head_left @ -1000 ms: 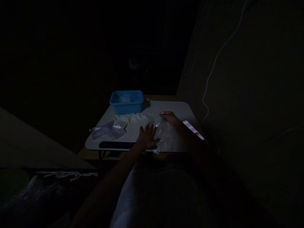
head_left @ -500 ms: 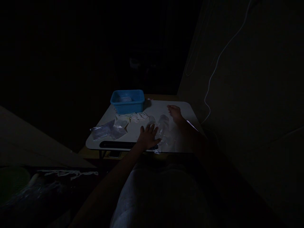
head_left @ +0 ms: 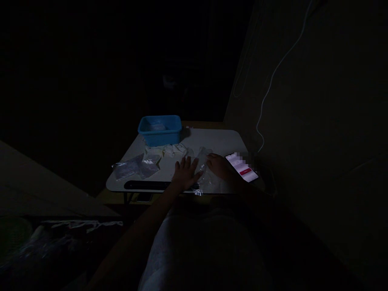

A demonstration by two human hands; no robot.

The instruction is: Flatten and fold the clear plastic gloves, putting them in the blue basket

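My left hand point(head_left: 185, 173) lies flat with fingers spread at the near middle of the white table point(head_left: 212, 137), on the edge of a clear crinkled plastic sheet or bag point(head_left: 206, 178). My right hand point(head_left: 216, 163) is at the right side of that plastic, its fingers bent and close together; the dim light hides whether they pinch any of it. Left of my hands lie clear plastic packets point(head_left: 130, 167) and a crumpled pale item point(head_left: 174, 150). Behind these stands a blue basin point(head_left: 162, 139) with something pale inside.
A phone with a lit screen point(head_left: 242, 167) rests at the table's right edge. A dark slot point(head_left: 147, 185) runs along the near edge. A white cable point(head_left: 273, 76) hangs on the right wall. Plastic and a green basket point(head_left: 15, 234) are at lower left.
My right hand has come down and left, from above the table to the clear plastic. The lit phone that my right arm mostly covered now shows. My left hand stays spread on the table.
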